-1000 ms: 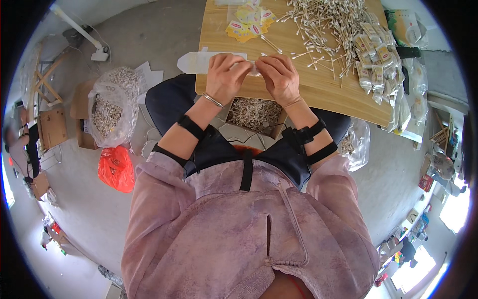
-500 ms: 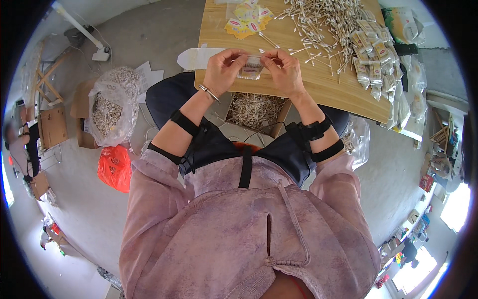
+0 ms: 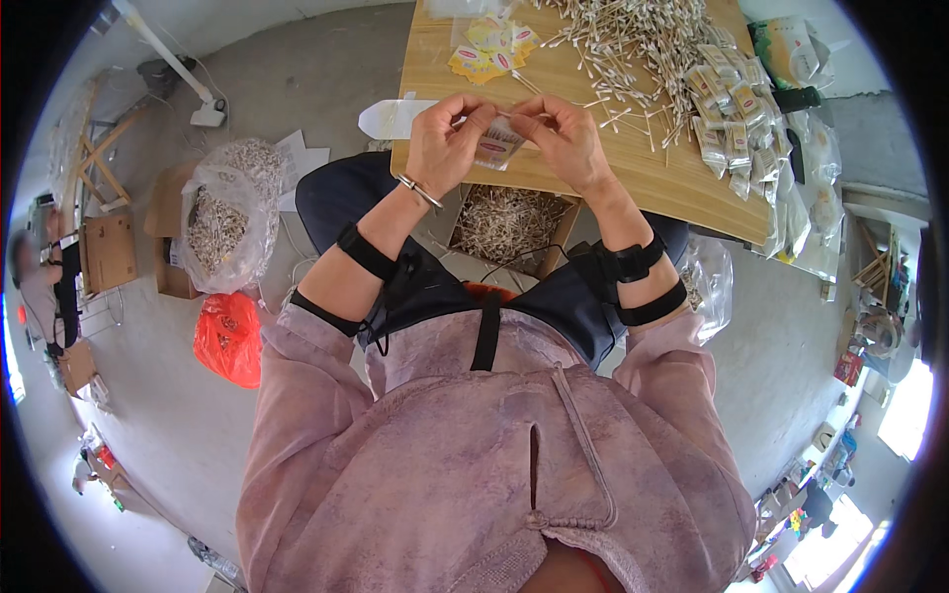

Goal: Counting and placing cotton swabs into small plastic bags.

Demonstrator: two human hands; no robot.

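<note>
A small clear packet of cotton swabs, with a red and white label inside, hangs between my hands over the table's near edge. My left hand pinches its upper left corner between thumb and fingers. My right hand is closed on its upper right side, thumb pressed against the top edge. Whether the top is sealed cannot be seen under the fingers. Just left of my left hand, a white pointed card strip sticks out past the table's edge. Beyond my hands lie yellow label cards.
Loose cotton swabs are heaped on the wooden table, beside a pile of filled packets. An open box of swabs sits below the table edge. Left on the floor are a bag of swabs and a red bag.
The packet has tilted, its right side now higher. My thumbs and fingers have shifted along its top edge. Both hands still hold it in nearly the same place.
</note>
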